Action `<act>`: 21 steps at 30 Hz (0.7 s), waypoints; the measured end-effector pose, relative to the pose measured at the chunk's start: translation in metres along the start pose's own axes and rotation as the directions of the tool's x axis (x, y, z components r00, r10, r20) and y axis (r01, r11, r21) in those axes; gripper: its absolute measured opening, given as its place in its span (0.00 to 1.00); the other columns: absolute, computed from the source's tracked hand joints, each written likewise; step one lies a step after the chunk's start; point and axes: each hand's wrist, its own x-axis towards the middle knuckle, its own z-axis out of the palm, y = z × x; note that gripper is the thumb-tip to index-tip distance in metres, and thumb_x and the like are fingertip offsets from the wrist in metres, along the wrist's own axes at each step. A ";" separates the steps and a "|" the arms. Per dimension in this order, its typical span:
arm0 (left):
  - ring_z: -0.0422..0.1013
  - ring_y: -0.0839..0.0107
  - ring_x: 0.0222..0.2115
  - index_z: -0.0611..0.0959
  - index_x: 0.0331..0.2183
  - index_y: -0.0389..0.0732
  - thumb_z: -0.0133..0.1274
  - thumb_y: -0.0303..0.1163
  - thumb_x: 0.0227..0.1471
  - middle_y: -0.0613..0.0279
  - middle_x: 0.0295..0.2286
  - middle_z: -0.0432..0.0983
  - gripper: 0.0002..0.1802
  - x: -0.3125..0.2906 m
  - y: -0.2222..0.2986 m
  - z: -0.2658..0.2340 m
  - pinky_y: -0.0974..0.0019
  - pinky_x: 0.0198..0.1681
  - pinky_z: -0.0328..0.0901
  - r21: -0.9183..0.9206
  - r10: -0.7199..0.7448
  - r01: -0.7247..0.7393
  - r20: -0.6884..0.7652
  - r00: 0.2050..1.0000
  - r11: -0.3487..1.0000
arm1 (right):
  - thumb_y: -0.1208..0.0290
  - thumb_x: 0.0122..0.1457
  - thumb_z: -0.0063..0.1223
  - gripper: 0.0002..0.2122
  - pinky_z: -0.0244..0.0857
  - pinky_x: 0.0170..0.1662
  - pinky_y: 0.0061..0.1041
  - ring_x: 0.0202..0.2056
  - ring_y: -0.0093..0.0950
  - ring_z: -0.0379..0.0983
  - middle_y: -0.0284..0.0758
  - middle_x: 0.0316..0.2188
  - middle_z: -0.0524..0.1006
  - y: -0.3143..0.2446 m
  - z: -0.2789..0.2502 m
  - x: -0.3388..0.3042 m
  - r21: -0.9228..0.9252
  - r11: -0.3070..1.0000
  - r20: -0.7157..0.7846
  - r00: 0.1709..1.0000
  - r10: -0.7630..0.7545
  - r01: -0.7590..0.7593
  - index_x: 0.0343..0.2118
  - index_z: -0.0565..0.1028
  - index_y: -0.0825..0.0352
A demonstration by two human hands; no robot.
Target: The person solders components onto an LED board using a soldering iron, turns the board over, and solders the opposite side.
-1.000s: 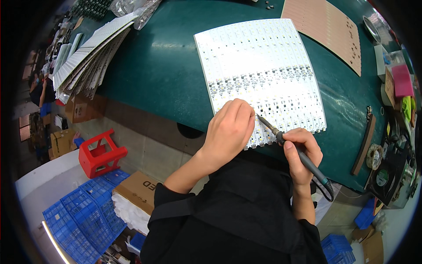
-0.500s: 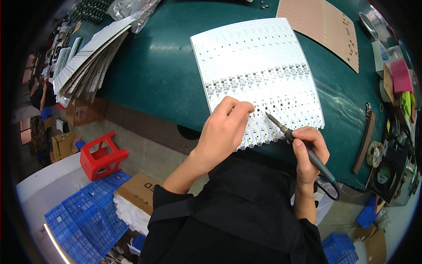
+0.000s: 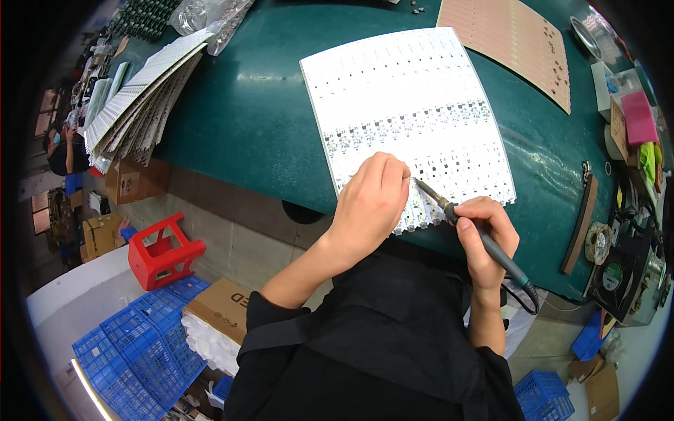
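On the green table in front of me lies a large white LED circuit board panel (image 3: 393,88), dotted with rows of small components. My left hand (image 3: 371,203) rests over its near edge, with thumb and fingers pinched together. Whatever those fingertips hold, if anything, is too small or hidden to make out. In my right hand (image 3: 489,242) a soldering iron (image 3: 504,259) is gripped like a pen. Its metal tip points at the board just right of my left fingertips; whether it touches cannot be told. A cable trails from the handle's lower end.
A fanned stack of white boards (image 3: 151,88) stands at the table's left. Beyond the panel, a tan board (image 3: 509,45) carries small dark parts. To the right are a brown bar (image 3: 580,224) and a black fan (image 3: 613,275). A red stool (image 3: 160,254) and blue crates (image 3: 140,340) fill the lower left.
My left hand has shifted a little to the right along the near edge. The soldering iron and right hand have moved slightly left, bringing the tip closer to the left fingertips. The panel has shifted slightly left.
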 end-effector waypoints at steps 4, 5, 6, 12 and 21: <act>0.72 0.59 0.30 0.75 0.32 0.37 0.56 0.21 0.49 0.58 0.29 0.72 0.07 0.004 -0.001 -0.006 0.60 0.32 0.67 0.040 0.028 -0.028 -0.006 1.000 0.999 | 0.81 0.51 0.54 0.04 0.56 0.28 0.17 0.24 0.17 0.64 0.33 0.24 0.74 0.001 -0.001 -0.001 -0.017 1.000 0.005 1.000 -0.008 0.008 0.31 0.76 0.74; 0.72 0.59 0.29 0.75 0.32 0.37 0.55 0.22 0.49 0.59 0.29 0.72 0.06 0.005 -0.001 -0.009 0.60 0.32 0.67 0.022 0.031 -0.031 -0.003 1.000 0.999 | 0.81 0.51 0.54 0.04 0.56 0.28 0.17 0.24 0.18 0.64 0.34 0.25 0.74 0.005 -0.001 -0.002 0.032 0.998 -0.053 0.998 -0.045 0.047 0.31 0.76 0.74; 0.72 0.59 0.29 0.75 0.32 0.37 0.55 0.22 0.49 0.59 0.29 0.72 0.06 0.006 -0.001 -0.011 0.60 0.32 0.67 0.022 0.034 -0.034 -0.002 0.999 0.999 | 0.82 0.51 0.54 0.04 0.56 0.29 0.18 0.25 0.18 0.65 0.34 0.25 0.74 0.007 -0.002 -0.003 0.079 0.993 -0.113 0.990 -0.079 0.089 0.31 0.76 0.74; 0.72 0.59 0.30 0.74 0.34 0.35 0.53 0.20 0.51 0.54 0.31 0.71 0.07 0.009 0.008 -0.009 0.62 0.34 0.67 -0.229 -0.133 0.144 0.064 0.989 0.963 | 0.82 0.52 0.53 0.04 0.56 0.29 0.17 0.25 0.18 0.65 0.34 0.26 0.74 0.005 -0.013 -0.002 0.036 0.997 -0.108 0.992 -0.063 0.068 0.31 0.76 0.74; 0.71 0.55 0.31 0.72 0.34 0.35 0.54 0.19 0.49 0.53 0.31 0.69 0.09 0.009 0.006 0.008 0.58 0.34 0.67 -0.047 0.014 -0.011 0.059 0.998 0.999 | 0.83 0.52 0.53 0.04 0.56 0.28 0.17 0.24 0.17 0.64 0.33 0.25 0.73 0.002 -0.012 0.002 0.009 0.999 -0.057 0.998 -0.031 0.031 0.31 0.76 0.74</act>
